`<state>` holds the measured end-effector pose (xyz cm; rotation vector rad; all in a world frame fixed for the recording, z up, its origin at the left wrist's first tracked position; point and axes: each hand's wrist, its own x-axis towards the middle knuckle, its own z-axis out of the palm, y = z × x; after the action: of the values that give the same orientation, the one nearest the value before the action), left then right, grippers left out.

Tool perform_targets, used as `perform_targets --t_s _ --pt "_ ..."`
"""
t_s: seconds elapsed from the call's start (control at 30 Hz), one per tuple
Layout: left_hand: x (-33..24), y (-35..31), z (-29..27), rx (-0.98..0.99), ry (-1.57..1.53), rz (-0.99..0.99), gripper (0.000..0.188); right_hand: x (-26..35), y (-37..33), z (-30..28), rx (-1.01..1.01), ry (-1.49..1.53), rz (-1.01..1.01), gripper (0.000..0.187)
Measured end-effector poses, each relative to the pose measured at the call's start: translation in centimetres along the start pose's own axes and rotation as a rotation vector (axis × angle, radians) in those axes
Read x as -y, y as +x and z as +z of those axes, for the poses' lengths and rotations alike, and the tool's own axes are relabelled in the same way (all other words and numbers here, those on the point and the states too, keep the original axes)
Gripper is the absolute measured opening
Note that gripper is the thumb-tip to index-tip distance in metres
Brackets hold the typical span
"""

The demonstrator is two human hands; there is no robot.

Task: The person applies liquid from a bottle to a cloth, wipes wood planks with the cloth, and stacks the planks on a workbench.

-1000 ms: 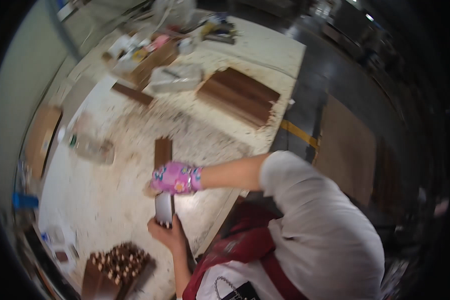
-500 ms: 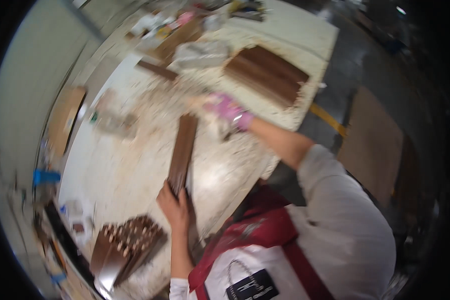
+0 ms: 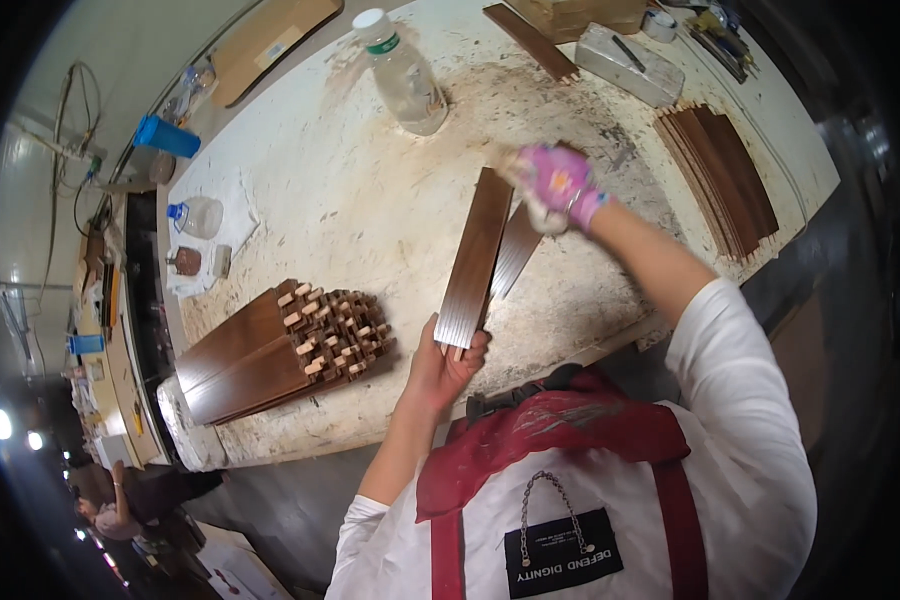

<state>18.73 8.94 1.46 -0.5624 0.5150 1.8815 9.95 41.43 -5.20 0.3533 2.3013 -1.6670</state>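
Observation:
My bare left hand (image 3: 448, 365) grips the near end of a dark brown wooden slat (image 3: 475, 260), which tilts up off the table with short pale pegs at that end. In a pink patterned glove, my right hand (image 3: 562, 185) is at the slat's far end, closed round what looks like a pale rag (image 3: 545, 217); motion blurs its fingers. A second brown slat (image 3: 518, 252) lies beside and partly behind the held one, its far part hidden by the right hand.
At left lies a stack of pegged brown slats (image 3: 245, 355); another stack (image 3: 720, 180) is at far right. A bottle with a white cap (image 3: 405, 85), a wrapped pale block (image 3: 630, 65) and a single slat (image 3: 532, 42) lie at the back. A small blue-capped bottle (image 3: 202, 215) sits left.
My view has swung, bringing the left stack and the tabletop further into sight. A second slat now shows beside the held one. The right hand stays by the slat's far end.

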Motion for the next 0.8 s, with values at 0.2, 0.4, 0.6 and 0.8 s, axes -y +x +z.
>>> perform_targets --t_s 0.2,0.4,0.6,0.8 --pt "0.0 0.3 -2.6 -0.039 0.018 0.044 0.057 9.9 -7.6 2.1 -0.314 -0.408 -0.485 0.038" --pt "0.3 -1.1 -1.8 -0.022 0.045 0.062 0.063 5.6 -9.9 -0.8 -0.488 -0.111 -0.150 0.040" --pt "0.9 -2.5 -1.7 -0.125 0.055 0.125 0.067 3.4 -9.9 -0.6 -0.359 -0.649 -0.339 0.031" --pt "0.2 -4.4 -2.2 -0.319 0.714 0.009 0.063 5.7 -8.9 -4.3 -0.273 -0.733 -0.268 0.036"
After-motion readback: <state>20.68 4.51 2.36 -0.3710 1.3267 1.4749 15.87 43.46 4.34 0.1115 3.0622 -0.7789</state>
